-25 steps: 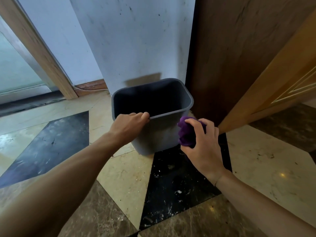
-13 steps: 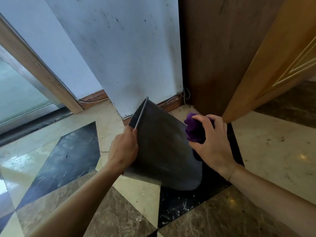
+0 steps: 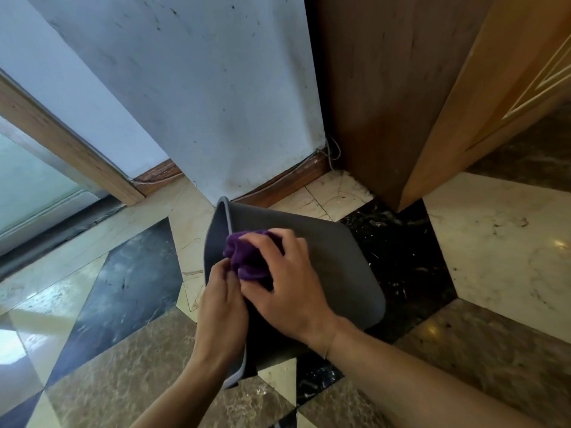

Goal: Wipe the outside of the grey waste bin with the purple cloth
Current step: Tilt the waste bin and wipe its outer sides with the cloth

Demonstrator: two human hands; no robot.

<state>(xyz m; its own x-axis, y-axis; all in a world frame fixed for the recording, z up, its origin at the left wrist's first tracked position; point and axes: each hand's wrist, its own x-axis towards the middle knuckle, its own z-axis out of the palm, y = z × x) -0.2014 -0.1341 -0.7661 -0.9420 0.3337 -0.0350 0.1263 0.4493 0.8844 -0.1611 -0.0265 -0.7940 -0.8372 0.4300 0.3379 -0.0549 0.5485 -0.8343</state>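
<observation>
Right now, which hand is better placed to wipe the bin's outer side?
Right. The right hand presses the purple cloth on the tipped grey bin; the left hand steadies its rim.

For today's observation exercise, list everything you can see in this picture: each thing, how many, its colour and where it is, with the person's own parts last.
Waste bin: one, grey, tipped on its side on the floor, centre.
Cloth: one, purple, bunched against the bin's outer wall near the rim.
Floor: one, cream, black and brown marble tiles.
Wall: one, white and scuffed, behind the bin.
Skirting board: one, brown wood, at the wall's foot.
Wooden door: one, light brown, right.
Glass panel: one, frosted, far left.
Left hand: one, gripping the bin's rim.
Right hand: one, pressing the cloth on the bin.
</observation>
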